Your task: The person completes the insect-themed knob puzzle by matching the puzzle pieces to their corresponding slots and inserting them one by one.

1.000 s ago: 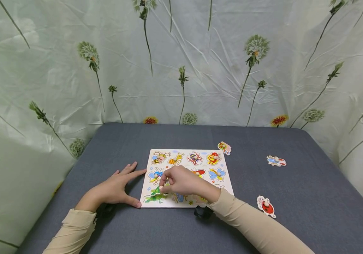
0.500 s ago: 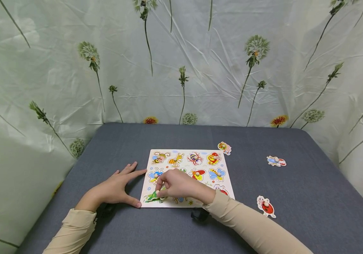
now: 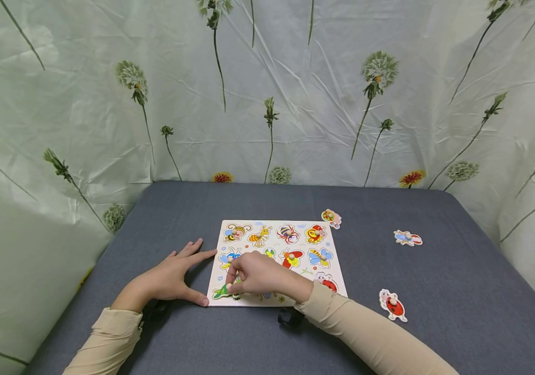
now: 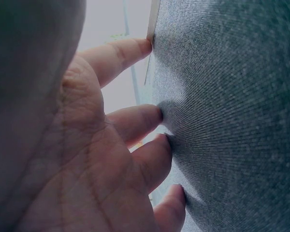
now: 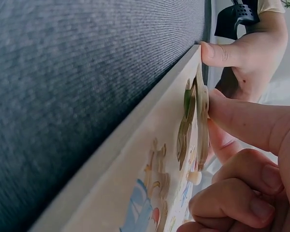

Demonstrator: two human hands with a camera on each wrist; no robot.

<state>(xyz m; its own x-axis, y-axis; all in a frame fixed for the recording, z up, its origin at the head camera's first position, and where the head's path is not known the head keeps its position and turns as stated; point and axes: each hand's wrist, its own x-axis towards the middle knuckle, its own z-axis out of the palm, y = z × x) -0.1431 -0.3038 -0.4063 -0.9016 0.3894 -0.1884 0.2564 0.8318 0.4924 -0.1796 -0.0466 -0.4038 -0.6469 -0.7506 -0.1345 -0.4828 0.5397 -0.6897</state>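
My right hand (image 3: 263, 273) pinches a green grasshopper puzzle piece (image 3: 220, 292) by its small knob, at the front left corner of the white peg puzzle board (image 3: 335, 271). In the right wrist view the piece (image 5: 202, 121) stands slightly raised over the grasshopper cutout (image 5: 186, 128), its edge apart from the surface. My left hand (image 3: 169, 273) lies with fingers spread, thumb and index fingertips at the board's left edge. In the left wrist view its other fingertips rest on the grey cloth. Part of the board's front row is hidden behind my right hand.
Several insect pieces with knobs, such as a yellow butterfly (image 3: 320, 257), sit in the board. Loose on the grey table (image 3: 436, 271) lie a red ladybug piece (image 3: 393, 305) and a blue-and-red insect piece (image 3: 407, 238). A pinkish piece (image 3: 331, 219) overlaps the board's far right corner.
My right hand has shifted left and slightly toward me with the grasshopper piece, over the front left corner. The left hand has stayed put.
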